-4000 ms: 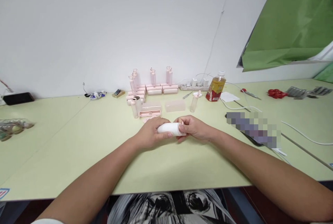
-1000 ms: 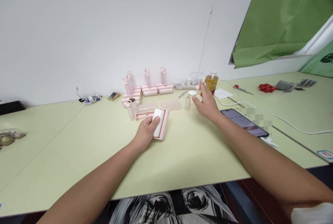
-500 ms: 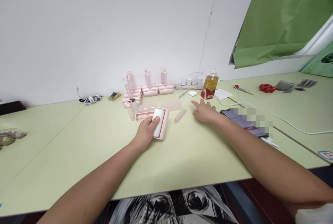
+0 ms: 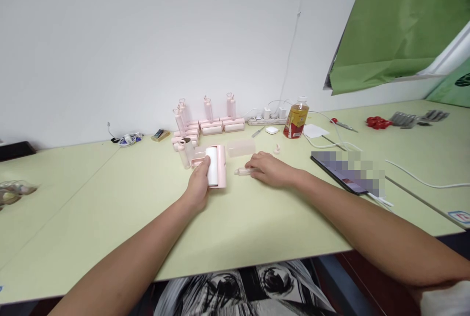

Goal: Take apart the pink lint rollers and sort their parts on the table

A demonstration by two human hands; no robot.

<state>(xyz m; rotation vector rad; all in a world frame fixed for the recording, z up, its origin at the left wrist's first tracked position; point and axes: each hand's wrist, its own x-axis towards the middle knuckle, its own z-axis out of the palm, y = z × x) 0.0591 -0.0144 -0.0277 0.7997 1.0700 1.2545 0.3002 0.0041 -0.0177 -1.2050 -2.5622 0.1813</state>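
Mid-worktop [image 4: 110, 198], the left hand [image 4: 198, 182] is closed around a pink roller [image 4: 215, 173] standing on the surface. Just right of it lies a clear tube [image 4: 242, 172]. The right hand [image 4: 270, 169] covers the tube's far end; whether it grips cannot be told. A bottle [image 4: 295, 121] stands near the back edge.

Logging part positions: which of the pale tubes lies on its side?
The tube at the right hand, flat on the table; the other tubes stand upright behind.
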